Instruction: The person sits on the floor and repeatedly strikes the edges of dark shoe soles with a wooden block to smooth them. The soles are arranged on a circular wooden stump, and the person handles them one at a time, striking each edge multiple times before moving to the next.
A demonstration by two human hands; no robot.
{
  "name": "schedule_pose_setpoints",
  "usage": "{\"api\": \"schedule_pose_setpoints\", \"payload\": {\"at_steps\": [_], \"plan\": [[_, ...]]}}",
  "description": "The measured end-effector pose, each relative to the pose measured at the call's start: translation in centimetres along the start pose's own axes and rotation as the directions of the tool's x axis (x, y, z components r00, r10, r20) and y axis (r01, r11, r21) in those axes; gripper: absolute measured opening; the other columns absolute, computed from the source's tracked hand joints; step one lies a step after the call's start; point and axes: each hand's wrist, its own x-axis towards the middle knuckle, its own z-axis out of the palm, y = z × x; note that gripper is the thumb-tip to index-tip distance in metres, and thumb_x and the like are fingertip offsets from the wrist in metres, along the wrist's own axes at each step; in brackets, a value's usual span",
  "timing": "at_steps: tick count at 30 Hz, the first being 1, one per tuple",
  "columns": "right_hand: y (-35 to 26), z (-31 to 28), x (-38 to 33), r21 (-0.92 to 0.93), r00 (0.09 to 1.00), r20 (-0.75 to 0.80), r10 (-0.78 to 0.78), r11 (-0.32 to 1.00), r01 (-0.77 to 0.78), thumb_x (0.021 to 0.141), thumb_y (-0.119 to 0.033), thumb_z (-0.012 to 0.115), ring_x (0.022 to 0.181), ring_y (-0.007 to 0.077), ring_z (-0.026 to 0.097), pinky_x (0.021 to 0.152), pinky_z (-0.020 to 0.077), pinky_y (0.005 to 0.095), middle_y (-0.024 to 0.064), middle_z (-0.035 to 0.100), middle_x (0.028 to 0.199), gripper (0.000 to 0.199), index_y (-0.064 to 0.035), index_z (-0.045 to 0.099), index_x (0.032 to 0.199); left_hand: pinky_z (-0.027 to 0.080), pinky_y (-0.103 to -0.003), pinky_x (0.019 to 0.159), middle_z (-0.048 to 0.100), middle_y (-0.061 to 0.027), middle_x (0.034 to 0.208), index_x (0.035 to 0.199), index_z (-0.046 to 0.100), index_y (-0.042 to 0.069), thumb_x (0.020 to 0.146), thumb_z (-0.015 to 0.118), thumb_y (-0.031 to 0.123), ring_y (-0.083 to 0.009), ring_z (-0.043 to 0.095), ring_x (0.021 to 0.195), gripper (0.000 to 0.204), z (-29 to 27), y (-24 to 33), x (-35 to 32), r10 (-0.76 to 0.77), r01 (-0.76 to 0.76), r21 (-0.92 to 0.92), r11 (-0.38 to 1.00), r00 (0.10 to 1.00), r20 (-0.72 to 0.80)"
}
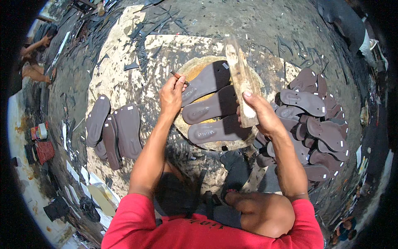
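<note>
Three dark brown sandal soles lie side by side on a round, worn block: an upper sole (207,81), a middle sole (209,106) and a lower sole (219,130). My left hand (171,95) is closed around a small, dark rod-shaped tool (177,76) at the upper sole's left end. What tool it is, I cannot make out. In my right hand (267,114) is a thick wooden bat (239,68), gripped by its lower end and slanting over the right part of the soles. It hides their right ends partly. The round block's rim (188,68) shows around the soles.
A large heap of brown soles (315,128) lies to the right, and a smaller group of soles (126,128) to the left. Dark scraps (141,37) litter the floor sheet. At the far left edge, part of another person (35,68) shows.
</note>
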Motion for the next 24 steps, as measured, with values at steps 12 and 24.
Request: {"api": "schedule_pose_setpoints", "payload": {"at_steps": [12,24], "plan": [[-2.1,7.3,-0.3,-0.707,0.953,0.135,-0.27,0.647,0.284,0.1,-0.046,0.067,0.11,0.038,0.065,0.098,0.0503,0.0438,0.0225,0.067,0.121,0.056,0.0023,0.058,0.127,0.053,-0.041,0.087,0.071,-0.0166,0.102,0.112,0.073,0.003,0.098,0.068,0.017,-0.036,0.068,0.098,0.021,0.4,-1.1,-0.8,0.461,-0.448,0.367,0.815,0.886,0.056],[6.1,1.2,2.5,-0.136,0.983,0.105,0.148,0.982,-0.133,0.107,-0.048,0.054,0.073,0.0153,0.065,0.063,0.0544,0.0326,0.007,0.069,0.09,0.049,-0.0012,0.066,0.112,0.058,-0.028,0.077,0.074,-0.0066,0.097,0.115,0.07,0.003,0.108,0.06,0.024,-0.0109,0.071,0.087,0.024,1.2,1.9,-1.5,-0.118,0.109,-0.178,0.978,0.992,-0.042]]}}
